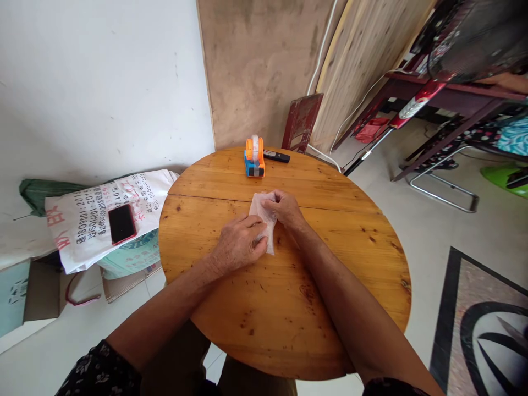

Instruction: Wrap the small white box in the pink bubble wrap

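A small folded piece of whitish wrapping sheet [264,212] lies on the round wooden table [231,308] between my hands. It looks thin and crinkled, and I cannot make out whether anything is inside it. My right hand [287,208] pinches its upper right edge between thumb and bent fingers. Curled over the lower left part, my left hand [241,242] grips the sheet with thumb and fingers. Farther back on the table stands an orange and blue tape dispenser [254,157] with a roll of clear tape, apart from both hands.
A black remote [276,156] lies beside the dispenser. To the left, a phone [122,224] rests on a white printed sack [148,192]. A wooden chair [300,118] stands behind the table; a fan [478,47] on a red pole [416,104] is at the right.
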The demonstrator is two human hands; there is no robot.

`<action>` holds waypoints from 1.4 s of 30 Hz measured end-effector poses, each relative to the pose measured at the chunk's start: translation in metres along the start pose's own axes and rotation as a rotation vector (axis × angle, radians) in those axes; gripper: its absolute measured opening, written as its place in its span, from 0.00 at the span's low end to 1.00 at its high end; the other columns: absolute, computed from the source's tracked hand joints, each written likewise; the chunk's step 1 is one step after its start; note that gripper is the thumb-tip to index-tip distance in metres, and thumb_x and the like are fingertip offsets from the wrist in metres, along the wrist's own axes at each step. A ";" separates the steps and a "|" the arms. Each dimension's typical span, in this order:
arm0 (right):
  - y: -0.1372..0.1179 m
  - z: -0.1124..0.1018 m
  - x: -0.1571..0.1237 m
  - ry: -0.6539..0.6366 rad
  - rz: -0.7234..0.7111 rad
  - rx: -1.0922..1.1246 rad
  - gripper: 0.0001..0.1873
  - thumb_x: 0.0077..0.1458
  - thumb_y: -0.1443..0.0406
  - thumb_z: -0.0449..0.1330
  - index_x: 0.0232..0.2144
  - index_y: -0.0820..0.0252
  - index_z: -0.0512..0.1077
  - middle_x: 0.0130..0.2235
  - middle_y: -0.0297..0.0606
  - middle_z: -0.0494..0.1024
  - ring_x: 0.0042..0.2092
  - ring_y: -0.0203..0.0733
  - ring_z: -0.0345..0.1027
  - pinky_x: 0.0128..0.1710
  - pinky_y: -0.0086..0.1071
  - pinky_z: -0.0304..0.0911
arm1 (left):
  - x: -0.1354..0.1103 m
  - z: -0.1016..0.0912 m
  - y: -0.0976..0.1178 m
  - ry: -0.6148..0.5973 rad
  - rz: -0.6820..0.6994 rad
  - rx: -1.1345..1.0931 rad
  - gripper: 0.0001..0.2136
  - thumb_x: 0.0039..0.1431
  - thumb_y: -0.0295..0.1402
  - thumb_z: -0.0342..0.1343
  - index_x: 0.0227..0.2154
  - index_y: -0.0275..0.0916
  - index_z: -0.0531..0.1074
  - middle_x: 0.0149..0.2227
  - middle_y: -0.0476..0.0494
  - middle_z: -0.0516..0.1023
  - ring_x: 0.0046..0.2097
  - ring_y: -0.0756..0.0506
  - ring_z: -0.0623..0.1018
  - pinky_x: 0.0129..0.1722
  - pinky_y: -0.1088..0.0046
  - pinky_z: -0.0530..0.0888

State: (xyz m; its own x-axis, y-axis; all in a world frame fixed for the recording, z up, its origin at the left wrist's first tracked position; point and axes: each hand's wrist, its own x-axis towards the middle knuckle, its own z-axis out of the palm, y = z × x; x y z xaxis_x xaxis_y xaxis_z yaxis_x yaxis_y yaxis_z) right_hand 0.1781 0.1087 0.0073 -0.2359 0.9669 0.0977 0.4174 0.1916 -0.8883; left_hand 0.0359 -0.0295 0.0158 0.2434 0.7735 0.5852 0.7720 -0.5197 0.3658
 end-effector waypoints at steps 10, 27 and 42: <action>-0.035 -0.016 -0.017 -0.228 0.011 0.403 0.21 0.35 0.54 0.72 0.25 0.57 0.66 0.24 0.28 0.70 0.26 0.34 0.60 0.27 0.29 0.56 | 0.000 0.007 -0.006 -0.015 -0.133 -0.119 0.08 0.57 0.30 0.56 0.39 0.39 0.77 0.44 0.40 0.79 0.46 0.42 0.79 0.48 0.65 0.77; -0.036 -0.014 -0.091 -0.195 -0.169 0.318 0.12 0.49 0.56 0.67 0.28 0.55 0.68 0.38 0.37 0.78 0.45 0.47 0.72 0.48 0.40 0.66 | 0.004 -0.005 -0.003 -0.060 -0.535 -0.029 0.17 0.48 0.41 0.66 0.35 0.40 0.66 0.40 0.44 0.72 0.46 0.41 0.75 0.45 0.65 0.73; -0.020 0.002 -0.132 0.023 -0.494 -0.053 0.05 0.58 0.68 0.56 0.36 0.52 0.70 0.49 0.42 0.79 0.54 0.47 0.71 0.55 0.42 0.64 | 0.004 -0.009 -0.013 -0.150 -0.294 -0.480 0.08 0.56 0.32 0.57 0.39 0.39 0.70 0.42 0.43 0.76 0.44 0.44 0.74 0.44 0.67 0.72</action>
State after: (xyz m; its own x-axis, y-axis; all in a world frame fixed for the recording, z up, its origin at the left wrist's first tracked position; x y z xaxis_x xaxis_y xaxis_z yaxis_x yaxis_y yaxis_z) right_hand 0.1993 -0.0228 0.0114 -0.3974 0.7619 0.5115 0.3052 0.6354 -0.7093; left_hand 0.0217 -0.0231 0.0195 0.1667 0.9348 0.3136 0.4754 -0.3548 0.8051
